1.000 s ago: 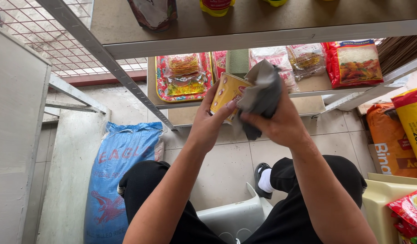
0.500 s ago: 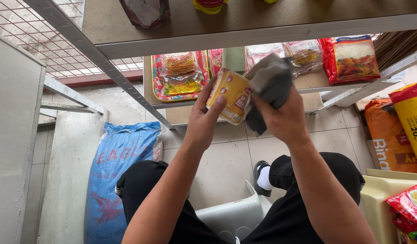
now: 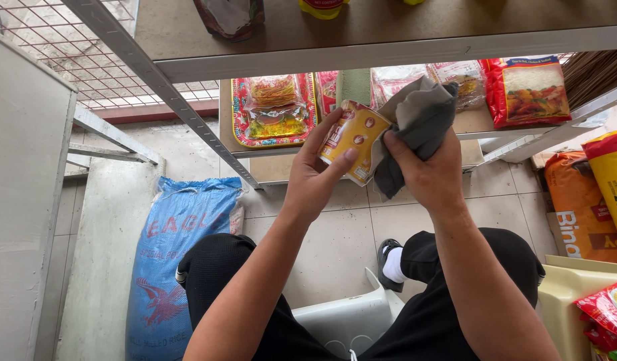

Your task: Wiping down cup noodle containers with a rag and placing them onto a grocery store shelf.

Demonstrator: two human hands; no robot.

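Note:
My left hand (image 3: 315, 175) grips a yellow tin can (image 3: 354, 139) from below and the side, holding it tilted in front of a low shelf. My right hand (image 3: 425, 175) holds a crumpled grey cloth (image 3: 419, 124) pressed against the can's right side. Both hands are raised at mid-frame, above my knees in black trousers. Part of the can is hidden behind the cloth and my fingers.
A metal shelving unit (image 3: 389, 50) spans the top, with food packets such as a red packet (image 3: 528, 87) on the lower shelf. A blue sack (image 3: 178, 254) leans at left, orange and yellow sacks (image 3: 586, 200) at right. A white stool (image 3: 352, 321) sits under me.
The can has turned in my left hand and now shows more of its yellow side. The cloth has shifted from over the can's top to its right side.

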